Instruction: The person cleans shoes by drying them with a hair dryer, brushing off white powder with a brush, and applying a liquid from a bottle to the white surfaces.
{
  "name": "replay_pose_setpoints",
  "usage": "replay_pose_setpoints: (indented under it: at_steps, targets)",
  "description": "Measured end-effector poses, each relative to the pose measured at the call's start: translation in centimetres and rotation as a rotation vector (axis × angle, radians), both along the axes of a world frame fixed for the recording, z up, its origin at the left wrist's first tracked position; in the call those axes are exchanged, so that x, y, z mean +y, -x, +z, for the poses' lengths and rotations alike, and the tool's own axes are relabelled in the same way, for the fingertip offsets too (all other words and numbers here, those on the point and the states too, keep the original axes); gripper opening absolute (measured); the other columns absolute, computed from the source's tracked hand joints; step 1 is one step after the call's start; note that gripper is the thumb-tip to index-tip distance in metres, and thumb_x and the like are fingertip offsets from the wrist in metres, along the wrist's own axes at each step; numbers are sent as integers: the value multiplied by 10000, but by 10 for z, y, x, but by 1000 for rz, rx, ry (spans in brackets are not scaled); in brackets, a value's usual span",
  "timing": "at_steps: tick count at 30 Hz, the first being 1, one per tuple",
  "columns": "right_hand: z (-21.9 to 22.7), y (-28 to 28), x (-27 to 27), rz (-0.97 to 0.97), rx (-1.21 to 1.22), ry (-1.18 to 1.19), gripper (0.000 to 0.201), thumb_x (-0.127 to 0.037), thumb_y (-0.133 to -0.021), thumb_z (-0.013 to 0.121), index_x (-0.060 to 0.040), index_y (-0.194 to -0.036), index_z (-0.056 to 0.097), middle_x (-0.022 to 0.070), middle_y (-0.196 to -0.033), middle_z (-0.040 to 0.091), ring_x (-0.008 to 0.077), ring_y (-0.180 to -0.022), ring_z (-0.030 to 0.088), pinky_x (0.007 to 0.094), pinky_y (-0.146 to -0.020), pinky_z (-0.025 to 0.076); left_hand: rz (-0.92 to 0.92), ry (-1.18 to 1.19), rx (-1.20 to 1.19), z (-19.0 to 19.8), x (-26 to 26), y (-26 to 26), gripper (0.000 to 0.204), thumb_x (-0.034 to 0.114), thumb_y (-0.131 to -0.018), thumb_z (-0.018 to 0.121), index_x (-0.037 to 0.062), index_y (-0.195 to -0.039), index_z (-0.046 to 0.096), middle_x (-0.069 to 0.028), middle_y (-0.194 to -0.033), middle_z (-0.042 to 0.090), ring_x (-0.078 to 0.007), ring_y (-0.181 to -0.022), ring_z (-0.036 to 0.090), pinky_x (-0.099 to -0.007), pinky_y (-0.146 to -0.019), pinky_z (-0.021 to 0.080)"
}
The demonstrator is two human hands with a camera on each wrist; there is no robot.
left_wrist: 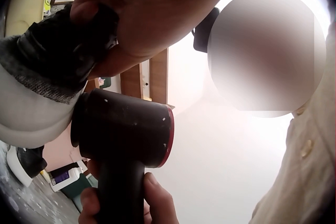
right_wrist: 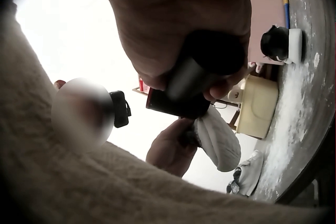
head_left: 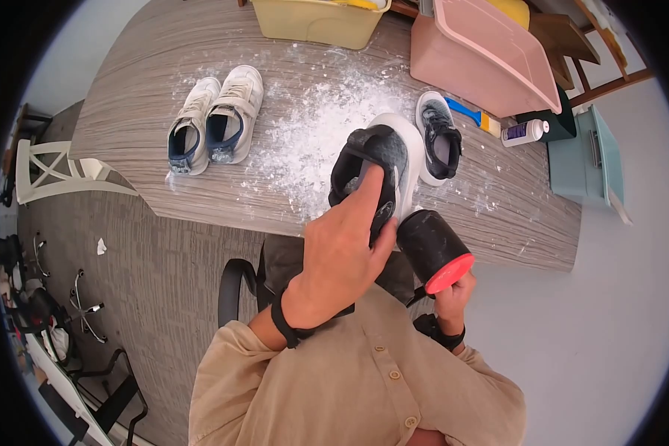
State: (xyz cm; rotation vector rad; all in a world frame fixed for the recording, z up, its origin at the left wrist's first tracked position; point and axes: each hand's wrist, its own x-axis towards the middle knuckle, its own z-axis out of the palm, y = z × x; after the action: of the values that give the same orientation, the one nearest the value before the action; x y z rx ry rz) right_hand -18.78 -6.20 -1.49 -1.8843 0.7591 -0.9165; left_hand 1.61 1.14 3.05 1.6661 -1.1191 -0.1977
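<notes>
My left hand (head_left: 342, 249) grips a dark grey sneaker (head_left: 398, 152) with a white sole, its fingers reaching into the opening. The sneaker is held over the table's front edge. In my right hand (head_left: 455, 299) is the handle of a black hair dryer (head_left: 432, 245) with a red rear end. The left wrist view shows the dryer's front (left_wrist: 79, 124) right at the sneaker's white sole (left_wrist: 31, 116). A matching sneaker (head_left: 440, 141) stands on the table just beyond. Seen from the right wrist, fingers wrap the dryer handle (right_wrist: 194, 74).
White powder (head_left: 327, 126) is scattered over the wooden table (head_left: 141, 82). A pair of cream shoes (head_left: 234, 111) stands at left. Around the back and right are a yellow bin (head_left: 312, 26), pink bin (head_left: 476, 67), blue brush (head_left: 464, 111), white bottle (head_left: 524, 134) and teal bin (head_left: 583, 160).
</notes>
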Motion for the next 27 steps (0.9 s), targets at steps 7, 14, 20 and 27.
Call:
replay_pose_setpoints:
  at_steps: [7, 14, 20, 27]
  targets:
    - [0, -2, 0, -33, 1, -18, 103, -74, -688, 607, -2, -754, 639, 85, -695, 632, 170, -596, 582, 271, -563, 430, -38, -5, -39, 1, 0, 0, 587, 39, -710, 724, -81, -1231, 482, -243, -969, 631, -357, -784, 646, -352, -658, 510]
    - [-9, 5, 0, -59, -1, -141, 106, -72, -686, 590, 4, -746, 634, 82, -682, 628, 166, -588, 574, 269, -557, 425, -53, -18, -22, 2, 1, 1, 588, 32, -704, 720, -74, -1232, 484, -232, -970, 631, -360, -786, 641, -356, -654, 509]
    - [-18, 15, -4, -36, 4, -137, 167, -59, -760, 520, 48, -820, 633, 98, -720, 635, 156, -578, 585, 256, -521, 438, -100, 23, -85, -2, -2, 5, 637, 9, -709, 672, -43, -1286, 407, -127, -808, 575, -295, -671, 595, -375, -538, 459]
    - [-16, 7, -4, -152, -44, -212, 82, -51, -700, 576, 5, -732, 625, 63, -660, 618, 140, -599, 560, 261, -564, 417, -114, -31, -23, 2, -1, 9, 590, 12, -693, 710, -74, -1232, 485, -232, -961, 630, -352, -767, 639, -354, -647, 508]
